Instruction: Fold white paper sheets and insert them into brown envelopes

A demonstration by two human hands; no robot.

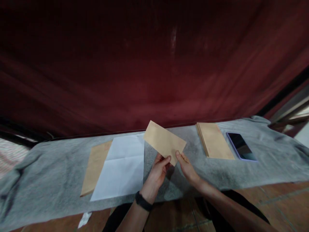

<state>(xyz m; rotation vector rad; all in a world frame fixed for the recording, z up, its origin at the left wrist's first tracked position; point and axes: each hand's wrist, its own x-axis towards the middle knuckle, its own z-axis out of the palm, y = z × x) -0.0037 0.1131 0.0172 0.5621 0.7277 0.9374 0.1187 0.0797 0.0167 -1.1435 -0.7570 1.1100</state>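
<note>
A tan envelope (pixel 164 141) is held up at a tilt over the grey cloth. My left hand (pixel 160 169) grips its lower edge, thumb on top, and my right hand (pixel 187 165) pinches its lower right corner. Left of them lies a creased white paper sheet (pixel 122 167), partly covering another tan envelope (pixel 96 167). A stack of tan envelopes (pixel 216 140) rests to the right of my hands.
A phone (pixel 241 146) with a purple edge lies right of the stack. Grey cloth (pixel 60 170) covers the long surface, with a dark red backdrop (pixel 154 71) behind. A white scrap (pixel 85 219) is on the tiled floor (pixel 285 201).
</note>
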